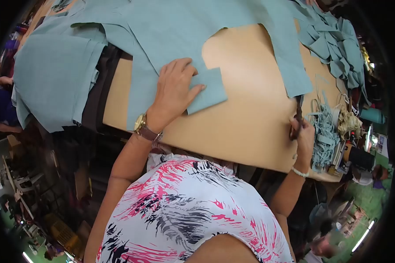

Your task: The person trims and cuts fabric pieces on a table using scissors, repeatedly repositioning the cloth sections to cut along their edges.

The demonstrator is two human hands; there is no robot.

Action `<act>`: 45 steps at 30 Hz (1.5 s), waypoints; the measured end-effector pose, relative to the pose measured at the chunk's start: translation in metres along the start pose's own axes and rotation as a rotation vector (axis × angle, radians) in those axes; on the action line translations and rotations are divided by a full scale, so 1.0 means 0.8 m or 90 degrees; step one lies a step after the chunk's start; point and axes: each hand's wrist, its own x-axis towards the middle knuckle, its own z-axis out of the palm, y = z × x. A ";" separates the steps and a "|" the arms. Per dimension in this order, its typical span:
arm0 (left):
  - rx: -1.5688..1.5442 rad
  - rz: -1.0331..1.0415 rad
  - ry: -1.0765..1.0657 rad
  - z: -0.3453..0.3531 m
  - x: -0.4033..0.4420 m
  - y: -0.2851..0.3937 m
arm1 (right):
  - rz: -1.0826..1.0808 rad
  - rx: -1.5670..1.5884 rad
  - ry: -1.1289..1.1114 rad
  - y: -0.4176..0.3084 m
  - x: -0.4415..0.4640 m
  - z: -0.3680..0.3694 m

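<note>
My left hand (pixel 174 85) lies flat on light teal fabric (pixel 166 33), its thumb held away from the fingers. Under its fingertips is a smaller squarish teal piece (pixel 213 90), resting partly on the larger cloth. At the right, my right hand (pixel 306 138) grips dark-handled scissors (pixel 299 115) near the table's front edge. Their blades point away from me, and the tips reach the lower end of a hanging-shaped strip of the same cloth (pixel 289 65); whether they touch it I cannot tell. A curved cut edge runs between this strip and the left part.
A stack of teal fabric (pixel 59 76) covers the left of the wooden table (pixel 245 127), over dark cloth. Cut teal pieces (pixel 333 41) are heaped at the far right. Thin teal scraps (pixel 324 136) pile up beside my right hand. Another person's arm (pixel 3 81) shows at the left edge.
</note>
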 end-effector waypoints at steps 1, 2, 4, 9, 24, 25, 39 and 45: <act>-0.006 0.012 -0.003 0.004 0.000 0.000 | 0.007 0.098 -0.029 0.006 -0.018 -0.007; -0.012 0.024 -0.007 0.010 0.003 -0.003 | 0.006 0.134 -0.076 0.018 -0.033 -0.016; -0.033 0.042 -0.030 0.012 0.001 0.005 | 0.037 0.167 -0.095 0.030 -0.075 -0.022; -0.203 0.062 -0.157 -0.012 -0.017 0.053 | -0.002 0.260 -0.044 0.073 -0.163 0.004; -0.097 0.185 -0.056 0.025 -0.085 0.099 | 0.147 0.171 -0.465 0.079 -0.178 -0.013; -0.129 0.136 -0.105 0.017 -0.078 0.098 | 0.155 0.169 -0.462 0.079 -0.178 -0.013; 0.181 -0.107 0.205 0.015 0.063 -0.033 | 0.158 0.587 -0.435 0.114 -0.171 0.034; -0.060 -0.192 -0.031 0.026 0.163 -0.054 | 0.160 0.587 -0.445 0.116 -0.173 0.035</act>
